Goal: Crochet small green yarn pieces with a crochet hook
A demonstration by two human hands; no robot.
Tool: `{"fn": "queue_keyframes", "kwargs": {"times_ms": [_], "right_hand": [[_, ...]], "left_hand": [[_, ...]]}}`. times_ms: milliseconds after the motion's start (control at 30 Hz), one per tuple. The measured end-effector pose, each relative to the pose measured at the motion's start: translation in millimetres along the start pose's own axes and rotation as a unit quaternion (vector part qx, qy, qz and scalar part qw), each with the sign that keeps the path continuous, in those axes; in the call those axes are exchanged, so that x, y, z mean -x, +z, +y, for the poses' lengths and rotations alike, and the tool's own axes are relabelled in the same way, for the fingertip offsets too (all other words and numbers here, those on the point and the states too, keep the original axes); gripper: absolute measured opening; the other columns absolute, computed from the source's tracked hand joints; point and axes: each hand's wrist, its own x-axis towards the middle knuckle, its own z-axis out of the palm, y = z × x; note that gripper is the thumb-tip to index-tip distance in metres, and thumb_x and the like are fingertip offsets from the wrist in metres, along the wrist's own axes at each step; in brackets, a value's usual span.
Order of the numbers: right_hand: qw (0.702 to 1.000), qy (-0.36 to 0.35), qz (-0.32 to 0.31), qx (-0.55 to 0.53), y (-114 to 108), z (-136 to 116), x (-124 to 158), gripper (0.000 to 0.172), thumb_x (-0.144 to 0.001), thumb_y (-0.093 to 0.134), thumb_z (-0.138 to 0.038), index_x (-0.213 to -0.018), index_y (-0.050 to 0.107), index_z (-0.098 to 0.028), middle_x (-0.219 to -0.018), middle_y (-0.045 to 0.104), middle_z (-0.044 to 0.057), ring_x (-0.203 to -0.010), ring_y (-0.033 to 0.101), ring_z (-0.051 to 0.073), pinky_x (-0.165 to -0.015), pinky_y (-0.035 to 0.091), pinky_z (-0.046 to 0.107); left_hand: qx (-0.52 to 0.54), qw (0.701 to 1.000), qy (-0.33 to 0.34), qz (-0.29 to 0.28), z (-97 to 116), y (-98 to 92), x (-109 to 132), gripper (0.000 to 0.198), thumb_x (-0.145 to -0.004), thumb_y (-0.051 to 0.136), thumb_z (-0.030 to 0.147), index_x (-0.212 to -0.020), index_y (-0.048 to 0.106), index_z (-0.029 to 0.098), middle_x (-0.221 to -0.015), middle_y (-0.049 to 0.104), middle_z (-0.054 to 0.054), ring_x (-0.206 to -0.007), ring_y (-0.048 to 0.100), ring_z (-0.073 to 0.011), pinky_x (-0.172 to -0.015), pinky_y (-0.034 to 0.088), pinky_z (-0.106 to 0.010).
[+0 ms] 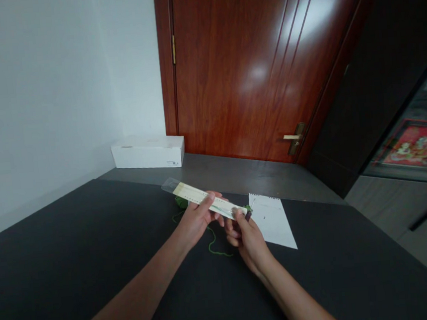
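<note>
Over the dark table, a long pale ruler-like strip (190,193) with small marks along its edge slants down to the right. A clear plastic end sticks out at its upper left, perhaps a sleeve. My left hand (199,215) is closed around its middle, thumb on top. At the lower right end, my right hand (246,231) pinches it with thumb and fingers. A bit of green yarn (248,208) and a small dark piece show beside the right fingers; how they are held is unclear. A green yarn ball (181,202) sits partly hidden behind the strip, and a loose strand (216,252) curls below.
A white spiral notepad (279,226) lies right of my hands with small dark marks or bits on it. A long white box (147,153) stands at the back left against the wall. Behind the table is a brown wooden door (236,78); a cabinet (408,212) borders the right.
</note>
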Motion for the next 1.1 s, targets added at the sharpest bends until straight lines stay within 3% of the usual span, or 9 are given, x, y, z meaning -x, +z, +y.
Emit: {"fn": "queue_keyframes", "kwargs": {"times_ms": [167,333,500,867,1100], "right_hand": [[0.996,-0.024,0.087,0.003,-11,-1,-8,0.047,-0.068,0.08,-0.055,-0.075,0.05,-0.02,-0.054,0.045,-0.009,-0.042,0.024,0.003,-0.036,0.017,0.016],[0.998,-0.035,0.057,0.019,-14,4,-10,0.049,-0.064,0.082,-0.055,-0.069,0.049,-0.02,-0.05,0.044,-0.009,-0.04,0.024,0.003,-0.035,0.018,0.016],[0.995,-0.062,0.074,0.022,-9,3,-7,0.044,-0.069,0.081,-0.05,-0.071,0.049,-0.02,-0.049,0.044,-0.01,-0.04,0.026,0.003,-0.037,0.02,0.016],[0.999,-0.029,0.045,0.005,-13,10,-11,0.048,-0.062,0.084,-0.052,-0.071,0.05,-0.02,-0.048,0.046,-0.009,-0.039,0.024,0.003,-0.037,0.017,0.016],[0.997,-0.047,0.057,-0.008,-13,14,-10,0.04,-0.068,0.08,-0.045,-0.067,0.049,-0.02,-0.05,0.049,-0.006,-0.039,0.026,0.003,-0.037,0.017,0.016]], "left_hand": [[-0.01,1.0,0.024,0.011,9,-4.4,-3,0.028,-0.084,0.073,0.032,-0.095,0.068,0.007,-0.086,0.073,-0.013,-0.053,0.056,-0.012,-0.045,0.053,-0.028],[-0.001,1.0,0.026,0.005,9,0.0,-1,0.029,-0.082,0.075,0.033,-0.094,0.067,0.008,-0.084,0.073,-0.012,-0.053,0.057,-0.0122,-0.044,0.053,-0.028],[-0.046,0.998,0.034,0.009,10,4.6,2,0.029,-0.081,0.076,0.033,-0.094,0.066,0.009,-0.081,0.072,-0.01,-0.056,0.062,-0.0153,-0.044,0.053,-0.027],[-0.065,0.997,0.027,-0.012,-4,8.5,5,0.025,-0.084,0.072,0.034,-0.092,0.063,0.012,-0.083,0.071,-0.01,-0.052,0.062,-0.0147,-0.036,0.048,-0.024],[-0.088,0.996,0.014,-0.012,-10,2.5,2,0.028,-0.084,0.072,0.036,-0.095,0.063,0.012,-0.072,0.067,-0.005,-0.047,0.06,-0.014,-0.036,0.047,-0.024]]}}
